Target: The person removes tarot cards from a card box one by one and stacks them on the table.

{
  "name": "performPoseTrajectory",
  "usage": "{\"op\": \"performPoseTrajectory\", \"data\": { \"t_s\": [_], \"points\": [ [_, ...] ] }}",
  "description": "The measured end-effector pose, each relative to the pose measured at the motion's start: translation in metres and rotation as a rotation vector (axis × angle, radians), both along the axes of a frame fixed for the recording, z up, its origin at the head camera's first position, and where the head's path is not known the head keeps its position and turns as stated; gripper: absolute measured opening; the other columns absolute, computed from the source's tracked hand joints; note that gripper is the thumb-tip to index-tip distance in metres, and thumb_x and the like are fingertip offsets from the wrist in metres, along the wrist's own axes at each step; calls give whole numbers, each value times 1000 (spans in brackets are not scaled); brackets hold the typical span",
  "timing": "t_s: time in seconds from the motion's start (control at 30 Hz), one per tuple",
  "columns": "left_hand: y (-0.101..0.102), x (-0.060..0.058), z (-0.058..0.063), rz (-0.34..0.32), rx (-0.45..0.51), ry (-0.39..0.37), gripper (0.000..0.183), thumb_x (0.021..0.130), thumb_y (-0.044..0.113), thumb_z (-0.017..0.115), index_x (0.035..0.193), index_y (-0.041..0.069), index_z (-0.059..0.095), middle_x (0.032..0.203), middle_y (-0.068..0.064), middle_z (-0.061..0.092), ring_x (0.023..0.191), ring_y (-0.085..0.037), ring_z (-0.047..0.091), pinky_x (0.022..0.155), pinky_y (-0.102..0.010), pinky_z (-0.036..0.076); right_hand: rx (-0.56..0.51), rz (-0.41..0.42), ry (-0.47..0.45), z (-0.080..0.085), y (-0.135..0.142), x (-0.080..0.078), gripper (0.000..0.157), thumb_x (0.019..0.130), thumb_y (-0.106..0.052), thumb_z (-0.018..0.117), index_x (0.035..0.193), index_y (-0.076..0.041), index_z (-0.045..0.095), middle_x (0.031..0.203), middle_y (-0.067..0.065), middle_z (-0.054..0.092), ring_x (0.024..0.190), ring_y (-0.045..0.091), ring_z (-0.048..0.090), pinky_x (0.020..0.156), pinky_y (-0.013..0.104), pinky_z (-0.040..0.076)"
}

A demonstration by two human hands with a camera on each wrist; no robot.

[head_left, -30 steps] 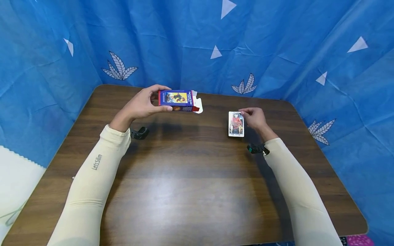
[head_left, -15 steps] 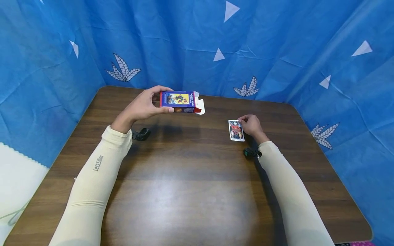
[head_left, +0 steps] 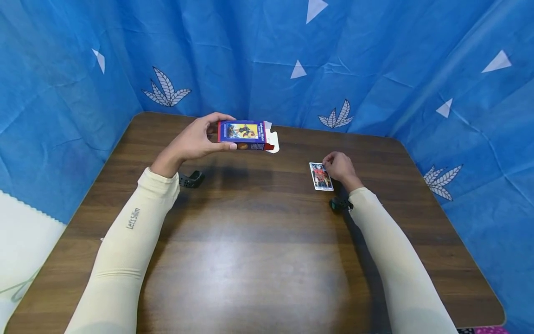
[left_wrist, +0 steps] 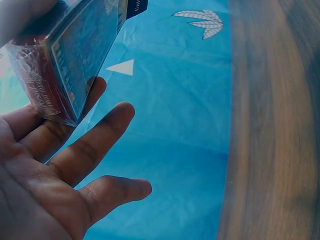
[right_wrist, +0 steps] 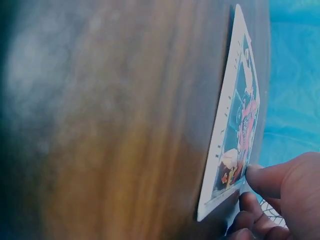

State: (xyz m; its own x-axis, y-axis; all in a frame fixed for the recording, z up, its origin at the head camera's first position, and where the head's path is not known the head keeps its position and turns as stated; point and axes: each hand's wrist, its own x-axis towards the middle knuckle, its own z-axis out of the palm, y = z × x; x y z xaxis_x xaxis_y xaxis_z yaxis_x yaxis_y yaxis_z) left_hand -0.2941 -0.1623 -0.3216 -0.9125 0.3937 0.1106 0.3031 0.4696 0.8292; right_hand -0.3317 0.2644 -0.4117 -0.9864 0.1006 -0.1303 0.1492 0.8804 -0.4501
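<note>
Grip of the left hand [head_left: 192, 141] pinches the box [head_left: 242, 131]; the right hand [head_left: 340, 167] pinches a card [head_left: 321, 176], right of the box.
Only the left wrist view shows crinkled clear wrap [left_wrist: 31, 82] on the box's end and spare fingers [left_wrist: 90, 151] spread beside it.

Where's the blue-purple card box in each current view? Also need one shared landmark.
Head: card box above centre, slightly left, in the left grip.
Left wrist: card box at top left, cut off by the top edge.
Right wrist: not in this picture.
Landmark: blue curtain, behind the table in head, centre in left wrist, right edge in right wrist.
</note>
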Motion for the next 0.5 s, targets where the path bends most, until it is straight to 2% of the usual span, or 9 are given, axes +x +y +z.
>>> {"op": "performPoseTrajectory", "data": {
  "t_s": [0.1,0.17,0.23,0.33,0.43,0.5],
  "points": [
    [0,0,-1,-5,1,0,78,78,45,82,143,21,47,133,-8,54,112,-25,56,96,-42,49,22,12,37,2,-2,2,24,101,-22,51,112,-5,64,112,16,61,100,31,54,93,49,46],
    [0,0,-1,-6,4,2,78,78,45,82,143,21,47,134,-8,54,112,-26,56,97,-42,50,30,35,105,7,-7,3,26,101,-24,52,111,-5,65,110,16,63,97,30,55,89,48,47],
    [0,1,-1,-4,7,5,78,78,45,82,143,21,47,135,-8,54,112,-26,56,97,-43,50,44,89,203,16,-16,5,27,101,-26,52,108,-5,67,107,15,64,94,29,56,85,47,47],
    [0,1,0,-2,9,7,78,78,44,82,143,21,46,135,-8,54,113,-26,56,98,-45,50,24,208,378,39,-41,14,25,100,-26,55,106,-5,68,99,12,63,87,27,56,77,43,47],
    [0,1,0,-3,15,6,78,78,44,82,143,21,46,136,-9,53,114,-27,56,100,-46,49,-105,314,537,64,-71,27,23,99,-25,58,104,-6,70,91,9,63,78,22,56,70,35,45],
    [-1,2,0,-4,21,6,78,78,44,82,143,21,46,136,-9,53,114,-27,56,101,-48,48,-259,367,581,77,-90,36,21,98,-25,60,103,-7,71,87,6,64,72,18,54,65,29,43]
  ]
}}
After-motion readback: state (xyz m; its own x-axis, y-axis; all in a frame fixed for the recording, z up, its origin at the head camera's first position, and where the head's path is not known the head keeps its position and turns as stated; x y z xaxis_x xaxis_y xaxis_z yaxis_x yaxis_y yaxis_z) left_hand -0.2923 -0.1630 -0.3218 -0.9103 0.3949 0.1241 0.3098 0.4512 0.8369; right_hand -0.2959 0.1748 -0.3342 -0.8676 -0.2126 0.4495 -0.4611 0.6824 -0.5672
